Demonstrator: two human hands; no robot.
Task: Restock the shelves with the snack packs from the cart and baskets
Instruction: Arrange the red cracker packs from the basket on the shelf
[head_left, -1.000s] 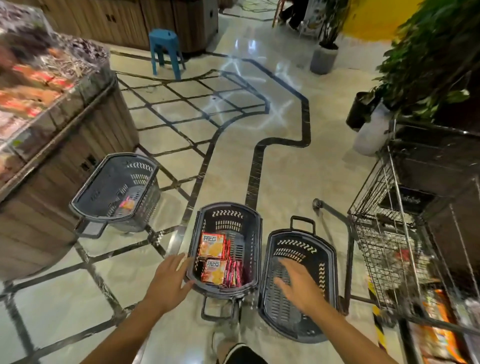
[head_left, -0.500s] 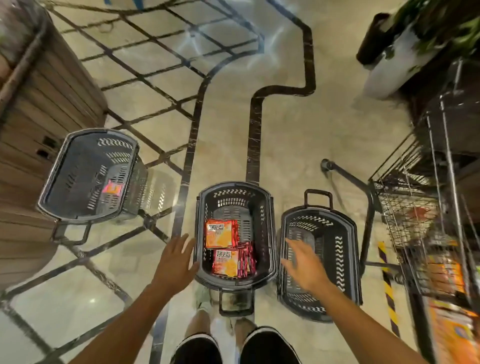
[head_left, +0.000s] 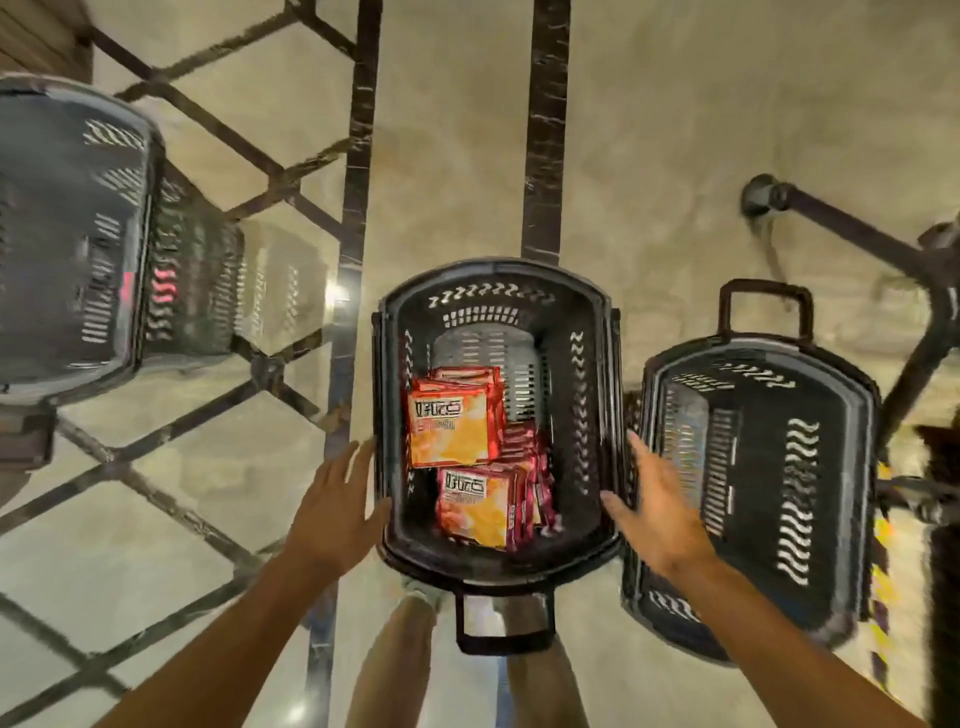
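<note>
The tiled floor (head_left: 467, 156), pale with dark inlaid stripes, spreads out beyond both hands. To the left of the left hand, well apart, stands a grey basket (head_left: 72, 234), blurred, with something pink showing through its slotted wall. Just right of the right hand stands a second dark basket (head_left: 841, 467), its handle folded out at the far end; beyond it, farther right, runs the dark frame of the cart (head_left: 857, 223) with a wheel at its tip. Between the two hands sits the middle basket (head_left: 498, 280), its near handle lying flat by the person's legs. Inside it, nearer the hands than the far wall, lie the snack packs (head_left: 452, 426), orange and red, one stack behind another, with more standing on edge to their right. The left hand (head_left: 332, 514) is released, fingers straight, right at the basket's left rim. The right hand (head_left: 660, 514) is likewise released, fingers spread, at the right rim; whether either truly touches the rim I cannot tell.
</note>
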